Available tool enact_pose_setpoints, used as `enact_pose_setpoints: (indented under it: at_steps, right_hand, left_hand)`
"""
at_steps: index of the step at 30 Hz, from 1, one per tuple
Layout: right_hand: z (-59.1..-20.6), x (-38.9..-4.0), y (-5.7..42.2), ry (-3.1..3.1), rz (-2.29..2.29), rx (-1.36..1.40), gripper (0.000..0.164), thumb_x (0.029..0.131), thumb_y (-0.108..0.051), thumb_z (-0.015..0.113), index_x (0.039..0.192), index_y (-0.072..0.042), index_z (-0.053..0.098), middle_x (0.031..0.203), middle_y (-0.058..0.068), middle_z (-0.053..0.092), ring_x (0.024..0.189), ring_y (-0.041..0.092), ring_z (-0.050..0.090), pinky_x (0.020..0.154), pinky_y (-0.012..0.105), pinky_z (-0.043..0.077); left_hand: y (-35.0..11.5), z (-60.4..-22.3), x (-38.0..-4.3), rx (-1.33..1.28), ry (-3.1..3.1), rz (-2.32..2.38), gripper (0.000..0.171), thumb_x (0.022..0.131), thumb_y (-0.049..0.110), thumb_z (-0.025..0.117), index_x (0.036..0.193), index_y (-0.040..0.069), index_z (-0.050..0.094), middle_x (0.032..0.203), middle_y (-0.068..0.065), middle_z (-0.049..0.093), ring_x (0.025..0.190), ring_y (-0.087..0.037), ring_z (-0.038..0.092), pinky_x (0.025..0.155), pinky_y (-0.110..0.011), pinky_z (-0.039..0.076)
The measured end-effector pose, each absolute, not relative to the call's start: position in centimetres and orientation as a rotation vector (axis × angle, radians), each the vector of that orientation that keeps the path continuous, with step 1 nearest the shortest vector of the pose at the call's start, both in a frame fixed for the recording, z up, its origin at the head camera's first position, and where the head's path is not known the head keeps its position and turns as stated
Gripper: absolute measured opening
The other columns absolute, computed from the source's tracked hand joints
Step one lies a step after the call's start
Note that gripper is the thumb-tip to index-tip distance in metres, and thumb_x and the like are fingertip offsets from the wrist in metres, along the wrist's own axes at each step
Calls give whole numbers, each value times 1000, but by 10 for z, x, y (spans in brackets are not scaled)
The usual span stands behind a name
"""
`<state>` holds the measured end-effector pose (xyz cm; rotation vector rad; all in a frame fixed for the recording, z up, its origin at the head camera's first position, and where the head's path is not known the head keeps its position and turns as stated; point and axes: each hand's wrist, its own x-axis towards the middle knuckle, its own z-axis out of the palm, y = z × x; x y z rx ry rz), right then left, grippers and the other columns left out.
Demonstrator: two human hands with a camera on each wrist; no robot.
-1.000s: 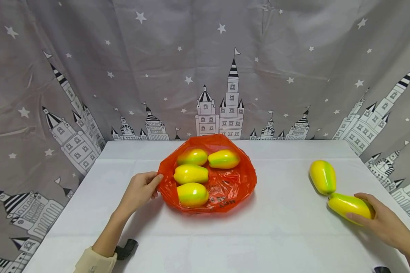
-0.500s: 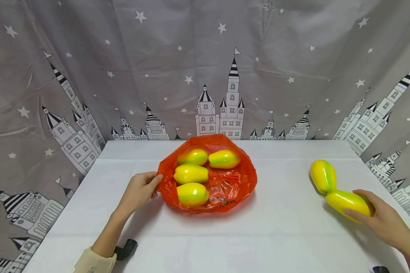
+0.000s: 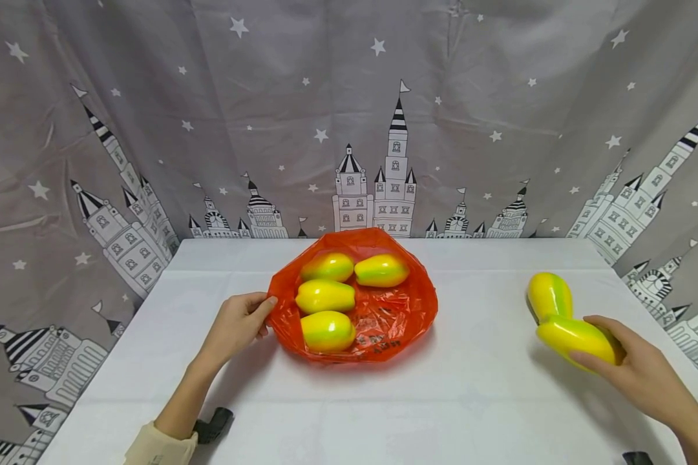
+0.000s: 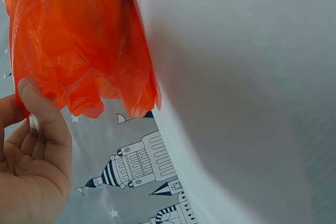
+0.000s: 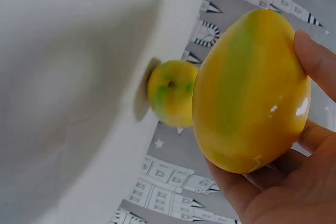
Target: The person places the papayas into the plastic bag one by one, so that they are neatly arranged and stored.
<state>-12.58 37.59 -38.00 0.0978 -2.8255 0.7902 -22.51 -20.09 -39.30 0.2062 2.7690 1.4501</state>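
A red plastic bag (image 3: 392, 310) lies with its mouth wide on the table, several yellow-green papayas (image 3: 326, 297) inside it. At its left rim my left hand (image 3: 241, 326) pinches the thin film between thumb and fingers; the left wrist view shows the bag's crumpled edge (image 4: 79, 72) hanging beside the thumb. On the right, my right hand (image 3: 634, 368) grips a papaya (image 3: 578, 342) by its wide end. In the right wrist view this papaya (image 5: 247, 98) is off the table, fingers beneath and thumb on top. Another papaya (image 3: 549, 294) rests just behind it.
A white cloth covers the table (image 3: 442, 407). Behind and at both sides hangs a grey curtain (image 3: 471, 116) printed with castles and stars. A black wrist strap piece (image 3: 214, 425) shows by the left forearm.
My right hand has raised the papaya a little and shifted it left, so it now overlaps the other papaya in the head view. The left hand and the bag stay where they were.
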Motion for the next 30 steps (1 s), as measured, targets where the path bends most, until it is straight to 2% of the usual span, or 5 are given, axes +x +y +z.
enact_pose_setpoints:
  at_steps: [6,12,19,30]
  right_hand:
    - [-374,-127,362,-2825,812,116,56,84,-22,80,130,-1,55,106,14,61,78,4,45,62,17,37]
    - [-371,-128,346,-2796,821,162,57,84,-22,80,130,0,55,111,16,61,82,4,44,65,16,36]
    - [-373,-132,325,-2771,840,182,55,83,-22,81,128,-1,57,98,8,60,77,9,44,60,22,36]
    - [-367,-139,302,-2719,863,244,60,81,-23,83,131,-1,57,110,13,63,82,10,45,63,22,36]
  left_hand:
    - [-201,-393,-225,215,2770,1452,27,102,16,56,115,-5,66,70,-12,61,57,-22,56,52,-28,51]
    - [-201,-394,-225,226,2770,1455,27,101,16,56,115,-5,66,69,-10,60,58,-22,56,53,-28,51]
    - [-200,-394,-225,237,2757,1475,26,101,17,57,112,-5,67,68,-11,60,57,-22,56,52,-28,51]
    - [-200,-395,-225,245,2763,1476,25,101,15,57,111,-5,67,68,-12,61,56,-21,56,51,-28,50]
